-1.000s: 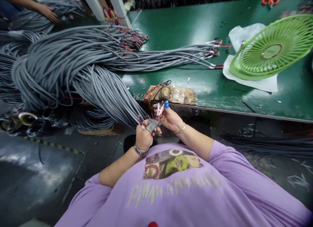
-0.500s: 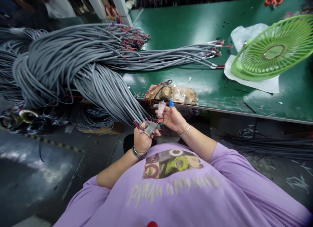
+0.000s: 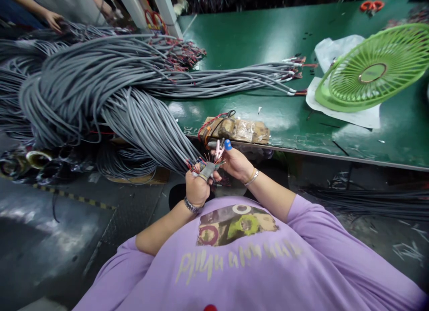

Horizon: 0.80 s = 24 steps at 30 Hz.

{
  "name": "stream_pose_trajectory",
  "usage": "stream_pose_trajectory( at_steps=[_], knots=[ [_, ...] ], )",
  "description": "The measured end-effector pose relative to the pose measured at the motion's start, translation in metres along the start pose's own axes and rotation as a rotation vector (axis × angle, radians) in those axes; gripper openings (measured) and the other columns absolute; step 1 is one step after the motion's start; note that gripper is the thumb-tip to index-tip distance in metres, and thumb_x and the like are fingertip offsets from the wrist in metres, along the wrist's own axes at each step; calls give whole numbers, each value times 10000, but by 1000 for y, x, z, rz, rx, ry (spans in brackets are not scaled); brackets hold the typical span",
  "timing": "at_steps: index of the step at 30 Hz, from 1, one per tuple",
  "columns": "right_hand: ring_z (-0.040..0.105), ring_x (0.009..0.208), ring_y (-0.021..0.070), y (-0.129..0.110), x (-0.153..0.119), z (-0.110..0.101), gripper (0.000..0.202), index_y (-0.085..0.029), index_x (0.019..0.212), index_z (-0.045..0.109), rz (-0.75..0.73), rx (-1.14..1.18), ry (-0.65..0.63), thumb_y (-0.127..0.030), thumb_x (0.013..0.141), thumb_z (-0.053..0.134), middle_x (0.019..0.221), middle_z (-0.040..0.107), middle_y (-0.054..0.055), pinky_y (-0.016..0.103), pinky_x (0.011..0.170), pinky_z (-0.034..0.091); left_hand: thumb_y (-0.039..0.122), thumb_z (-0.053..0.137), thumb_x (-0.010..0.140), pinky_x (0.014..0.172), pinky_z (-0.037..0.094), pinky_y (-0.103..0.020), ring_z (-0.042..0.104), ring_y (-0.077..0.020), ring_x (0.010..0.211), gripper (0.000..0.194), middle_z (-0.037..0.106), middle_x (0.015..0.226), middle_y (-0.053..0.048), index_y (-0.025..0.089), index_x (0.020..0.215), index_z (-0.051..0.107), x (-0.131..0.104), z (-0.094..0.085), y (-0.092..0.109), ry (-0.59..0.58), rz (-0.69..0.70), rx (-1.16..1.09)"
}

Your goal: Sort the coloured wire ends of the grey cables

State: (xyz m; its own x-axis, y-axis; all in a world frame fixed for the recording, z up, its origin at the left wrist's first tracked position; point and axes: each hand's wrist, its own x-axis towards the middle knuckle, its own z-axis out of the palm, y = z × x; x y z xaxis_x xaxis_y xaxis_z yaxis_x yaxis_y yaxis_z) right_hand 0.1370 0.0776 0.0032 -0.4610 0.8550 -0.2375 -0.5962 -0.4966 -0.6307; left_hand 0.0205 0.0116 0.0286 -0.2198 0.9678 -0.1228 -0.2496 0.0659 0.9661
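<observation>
My left hand (image 3: 197, 186) is closed round the end of a grey cable bundle (image 3: 207, 171), where thin coloured wires (image 3: 201, 160) fan out. A metal watch band circles that wrist. Close by on the right, my right hand (image 3: 238, 164) pinches a small pale pink V-shaped tool (image 3: 219, 149), its exact kind too small to make out. The tool sits beside the loose wire ends. A blue cover (image 3: 228, 144) wraps the right thumb tip. From my left hand, the grey cables (image 3: 144, 119) run up and left to a large heap on the bench.
Beyond my hands, a wooden block (image 3: 241, 130) with wires and tape lies at the edge of the green bench (image 3: 254, 34). A green fan (image 3: 372, 72) stands on the right, with orange-handled scissors (image 3: 372, 6) behind. Another person's hand (image 3: 53, 21) touches cables at upper left.
The pink tool in my right hand has turned, now showing two prongs, and the right thumb has shifted left towards it. The other person's hands have appeared at upper left.
</observation>
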Motion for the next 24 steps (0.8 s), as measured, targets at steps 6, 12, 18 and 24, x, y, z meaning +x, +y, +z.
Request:
stream_pose_trajectory(
  at_steps=[6, 12, 18, 24],
  knots=[
    [534, 594, 104, 5, 8, -7, 537, -161, 797, 671, -22, 7, 12, -674, 850, 522, 726, 662, 34, 222, 549, 460, 409, 756, 675, 368, 314, -172, 606, -106, 437, 325, 617, 499, 3, 149, 608, 572, 0, -3, -2, 10, -9, 27],
    [541, 565, 99, 5, 10, -6, 530, -159, 739, 642, 31, 80, 4, -670, 839, 542, 719, 675, 31, 225, 545, 466, 410, 748, 673, 366, 318, -178, 606, -109, 437, 302, 616, 500, 3, 154, 626, 593, 0, -2, -1, -9, 5, 35],
    [513, 522, 100, 2, 13, 7, 404, -166, 756, 639, 22, 203, 159, -561, 838, 633, 627, 647, 7, 220, 525, 436, 409, 744, 676, 373, 334, -178, 600, -108, 431, 295, 614, 498, 6, 156, 638, 598, 3, -4, -7, 4, 3, 53],
    [536, 546, 104, 6, 10, 4, 512, -174, 800, 646, 10, 188, 108, -679, 815, 567, 677, 668, 18, 219, 524, 447, 411, 734, 703, 377, 329, -177, 602, -105, 444, 282, 632, 516, -1, 154, 661, 626, 0, -10, -11, -28, 18, 66]
  ],
)
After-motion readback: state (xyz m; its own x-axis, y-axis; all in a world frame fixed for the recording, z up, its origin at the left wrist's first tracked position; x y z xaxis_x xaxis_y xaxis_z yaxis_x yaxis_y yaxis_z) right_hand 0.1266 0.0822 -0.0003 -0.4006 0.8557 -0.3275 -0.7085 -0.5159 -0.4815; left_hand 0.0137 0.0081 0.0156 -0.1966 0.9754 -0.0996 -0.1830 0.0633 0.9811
